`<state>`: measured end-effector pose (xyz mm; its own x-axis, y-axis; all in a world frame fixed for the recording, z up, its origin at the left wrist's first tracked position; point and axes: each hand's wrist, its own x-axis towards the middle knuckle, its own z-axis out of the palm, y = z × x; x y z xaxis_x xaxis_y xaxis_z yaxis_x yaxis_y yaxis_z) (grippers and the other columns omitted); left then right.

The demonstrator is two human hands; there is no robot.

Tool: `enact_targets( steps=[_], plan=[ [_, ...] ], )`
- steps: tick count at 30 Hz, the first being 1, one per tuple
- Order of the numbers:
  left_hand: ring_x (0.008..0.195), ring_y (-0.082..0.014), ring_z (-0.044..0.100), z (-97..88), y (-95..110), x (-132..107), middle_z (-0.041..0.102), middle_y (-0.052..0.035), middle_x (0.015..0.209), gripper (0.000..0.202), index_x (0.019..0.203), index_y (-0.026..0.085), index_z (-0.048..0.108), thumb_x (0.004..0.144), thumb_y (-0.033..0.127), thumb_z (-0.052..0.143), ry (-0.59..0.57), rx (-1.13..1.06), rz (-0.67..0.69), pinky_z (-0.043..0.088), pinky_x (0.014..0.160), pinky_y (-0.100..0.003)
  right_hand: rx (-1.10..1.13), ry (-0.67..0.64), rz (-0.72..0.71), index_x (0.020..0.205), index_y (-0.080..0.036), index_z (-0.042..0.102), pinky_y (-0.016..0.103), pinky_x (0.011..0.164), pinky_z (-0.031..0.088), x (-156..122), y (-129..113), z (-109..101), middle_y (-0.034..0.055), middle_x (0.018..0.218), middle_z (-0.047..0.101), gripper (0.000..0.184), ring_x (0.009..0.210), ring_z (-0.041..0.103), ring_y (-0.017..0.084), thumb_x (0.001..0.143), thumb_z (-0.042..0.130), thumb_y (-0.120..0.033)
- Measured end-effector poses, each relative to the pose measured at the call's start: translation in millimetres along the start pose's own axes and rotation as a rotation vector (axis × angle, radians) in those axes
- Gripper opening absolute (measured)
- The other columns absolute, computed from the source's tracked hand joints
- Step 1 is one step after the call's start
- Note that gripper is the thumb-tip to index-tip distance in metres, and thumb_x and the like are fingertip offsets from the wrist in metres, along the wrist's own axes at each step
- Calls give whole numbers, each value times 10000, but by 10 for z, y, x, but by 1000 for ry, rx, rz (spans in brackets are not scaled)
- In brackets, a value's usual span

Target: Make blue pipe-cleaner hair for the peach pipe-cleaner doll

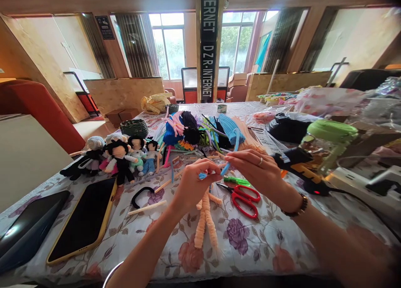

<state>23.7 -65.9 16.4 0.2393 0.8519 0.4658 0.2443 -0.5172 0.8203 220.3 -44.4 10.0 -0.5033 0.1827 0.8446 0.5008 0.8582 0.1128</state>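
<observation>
Fingers of the right hand point(257, 171) pinch the blue pipe cleaner point(226, 167), whose long axis rises away toward the pile (upper end at point(235, 142)). Left hand point(191, 183) fingers clamp its lower curled end, above the table point(257, 242)

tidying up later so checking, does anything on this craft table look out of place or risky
The glue gun lies on the tablecloth by the right hand with a red light lit. The red scissors lie open under the hands. Nothing spilled.

Floral tbl point(250, 242) w/ scissors point(244, 197), phone point(83, 221)
</observation>
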Motion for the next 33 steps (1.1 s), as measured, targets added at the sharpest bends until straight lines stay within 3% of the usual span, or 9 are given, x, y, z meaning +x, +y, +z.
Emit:
enact_targets(
  steps=[8,19,29,33],
  plan=[
    [728,-136,551,1,53,-7,636,-17,737,106,633,179,635,681,85,629,82,-47,109,434,667,-238,0,25,16,1101,-202,613,286,765,561,-1,-12,37,53,974,710,270,869,666,141,855,563,-101],
    [761,-140,554,-22,-14,-1,662,-18,790,36,703,180,661,709,211,678,29,-126,-26,407,736,-261,-59,49,43,1077,-213,626,292,765,557,27,-13,19,55,981,708,261,855,662,147,857,547,-95],
    [767,-152,552,19,-29,-11,651,-19,735,76,631,178,636,680,132,671,67,-144,41,413,746,-268,-43,-12,20,1080,-187,622,270,761,551,10,-12,50,55,954,707,257,860,659,140,858,542,-85],
    [733,-146,558,-20,-32,15,654,-21,727,82,633,173,648,675,221,699,45,-170,-36,417,721,-267,-20,-12,63,1072,-192,625,273,751,552,18,-16,56,59,953,707,224,844,662,139,877,536,-130]
  ],
)
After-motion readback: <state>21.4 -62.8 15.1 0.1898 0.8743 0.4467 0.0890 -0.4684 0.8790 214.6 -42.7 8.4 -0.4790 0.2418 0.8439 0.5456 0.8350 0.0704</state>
